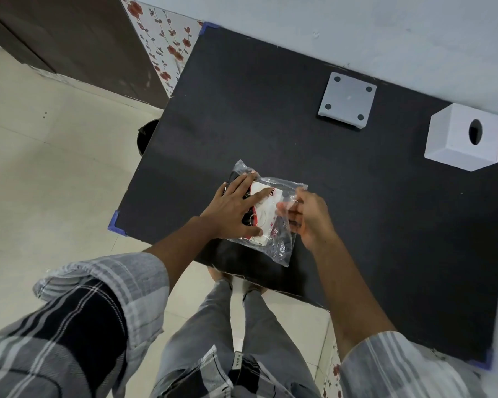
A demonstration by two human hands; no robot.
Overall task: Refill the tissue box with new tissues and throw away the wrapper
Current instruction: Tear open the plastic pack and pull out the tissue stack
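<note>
Tissue pack (266, 214), clear wrapper with red-and-white print inside, lies on the black table (357, 225) near its front-left edge. Tissue box (465, 140), a white cube with an oval slot, sits well apart at the far right by the wall; its grey base plate (347, 100) lies separately, feet up, between box and pack. I read the box as already opened and waiting.

Step in hand, as I judge it: opening the wrapper. Nothing is out of it yet.

Left hand (236, 209): palm down, fingers spread flat, pressing the pack to the table. It pins rather than grips.

Right hand (311, 218): at the pack's right edge, fingers curled together and pinching a fold of loose film, which is lifted slightly off the contents. Thumb position is partly hidden behind the plastic; I cannot tell exactly how much film is caught.

Next move calls for a tear or a pull apart at the seam while the left keeps the pack from sliding. A dark bin (145, 136) shows at the table's left edge, likely the wrapper's destination.
</note>
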